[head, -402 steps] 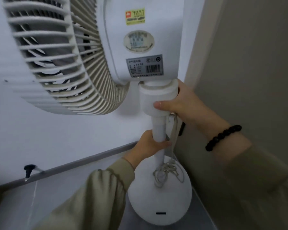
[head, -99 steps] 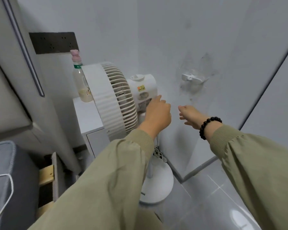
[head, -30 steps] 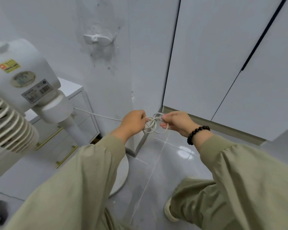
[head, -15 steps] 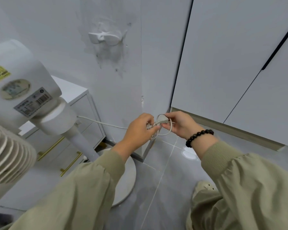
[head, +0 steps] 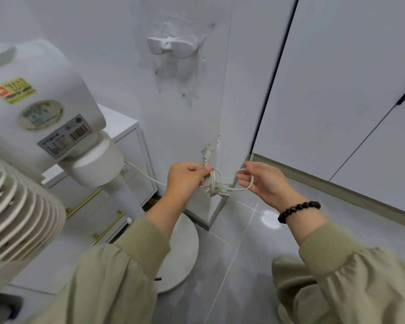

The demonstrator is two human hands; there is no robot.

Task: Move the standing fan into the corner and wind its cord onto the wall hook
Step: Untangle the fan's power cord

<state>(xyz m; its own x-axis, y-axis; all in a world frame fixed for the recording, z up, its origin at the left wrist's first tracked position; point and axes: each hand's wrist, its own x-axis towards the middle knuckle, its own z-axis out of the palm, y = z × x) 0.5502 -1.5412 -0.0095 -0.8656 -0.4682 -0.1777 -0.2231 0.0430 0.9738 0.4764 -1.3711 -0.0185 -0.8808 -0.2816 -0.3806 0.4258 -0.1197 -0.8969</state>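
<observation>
Over at nine o'clock, the fan (head: 40,118) stands by the white cabinet (head: 126,127). Its motor housing carries a yellow-and-red sticker (head: 14,90), a round seal (head: 40,115) and a grey barcode plate (head: 66,136), all too blurred to read. The round base (head: 180,249) sits on the floor at six o'clock of the left hand (head: 185,181). That hand is palm-down, fingers curled tight round the bunched cord (head: 216,183), with the plug (head: 207,153) poking up at its one o'clock. The right hand (head: 264,183), at three o'clock of the bundle, pinches one loop between thumb and forefinger, the other fingers loosely bent. It has a black bead bracelet (head: 298,210) on the wrist. The wall hook (head: 172,46) is bare at twelve o'clock, well above the hands.
</observation>
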